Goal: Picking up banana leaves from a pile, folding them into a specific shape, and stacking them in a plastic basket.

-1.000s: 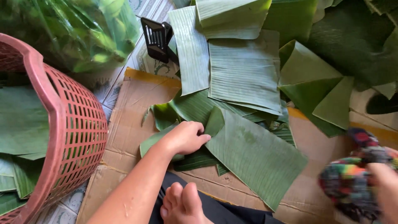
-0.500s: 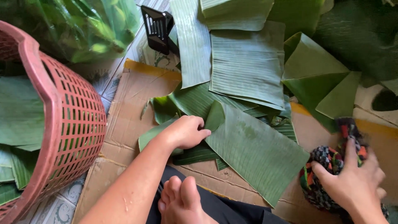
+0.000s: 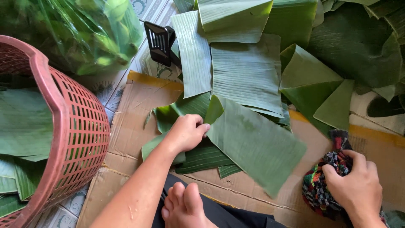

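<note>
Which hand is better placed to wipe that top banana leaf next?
Probably the right hand: it already grips the multicoloured cloth beside the banana leaf. The left hand is pressing the leaf's edge down.

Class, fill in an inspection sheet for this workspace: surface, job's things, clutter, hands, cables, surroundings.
Surface: flattened cardboard on tiled floor.
Job's things: banana leaf spread on the cardboard; colourful cloth.
Clutter: cut and folded leaf pieces piled above; black clip.
Hands: left hand presses the banana leaf's edge; right hand grips the cloth.
Cables: nothing seen.
Surroundings: pink basket holding leaves, plastic bag of greens, bare foot.
</note>
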